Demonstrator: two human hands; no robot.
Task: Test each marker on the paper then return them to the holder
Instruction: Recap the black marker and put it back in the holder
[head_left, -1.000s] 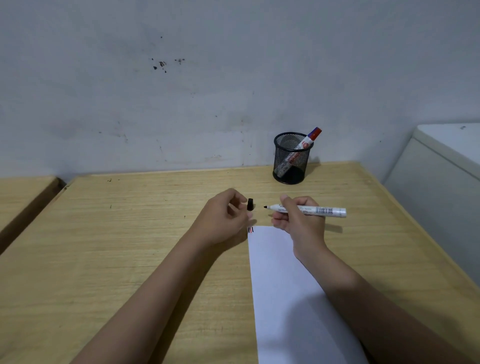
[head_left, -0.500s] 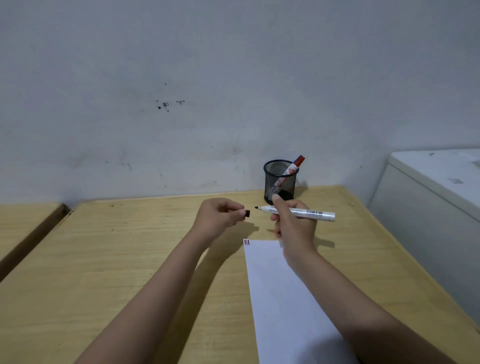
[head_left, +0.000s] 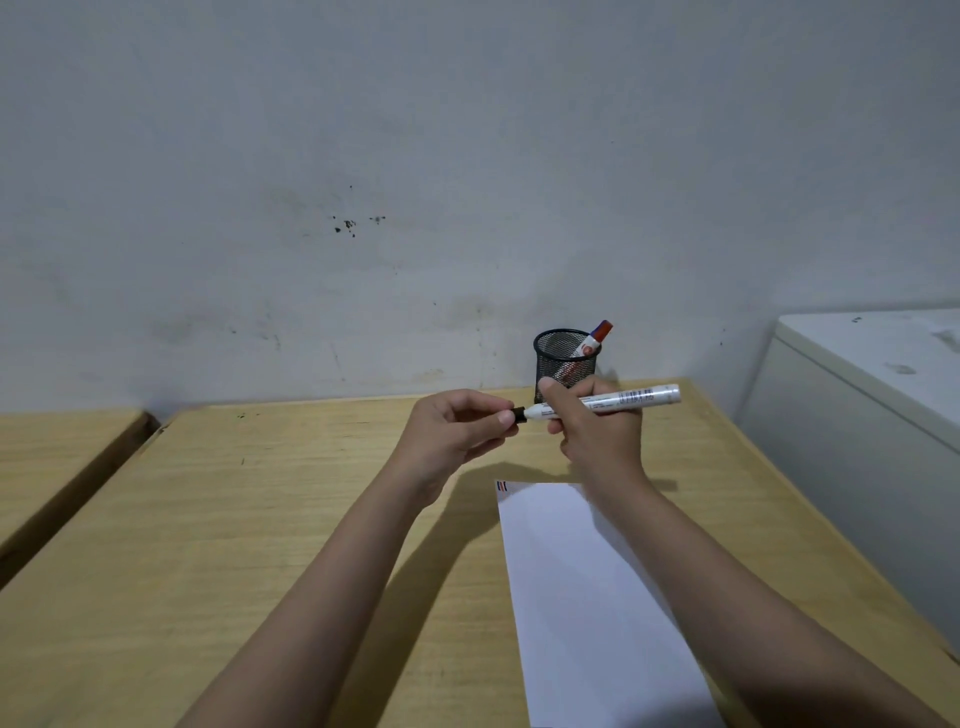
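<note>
Fingers (head_left: 503, 417) of left hand (head_left: 457, 431) now press cap (head_left: 518, 414) onto marker (head_left: 602, 401) gripped by right hand (head_left: 597, 431) — we're recapping, holder (head_left: 565, 364) next.

The bench (head_left: 260, 545) is pale yellow wood with fine streaked grain. On it lies a white paper (head_left: 587, 597) with small red and blue stripes at its far left corner. Behind the paper stands a black wire-mesh holder (head_left: 563, 364) with a white marker (head_left: 592, 343) capped red and blue. Above the paper, a white marker barrel (head_left: 628, 399) bears black print and a barcode; its cap (head_left: 518, 414) is black. The wall (head_left: 467, 156) beyond is grey-white with dark specks.
</note>
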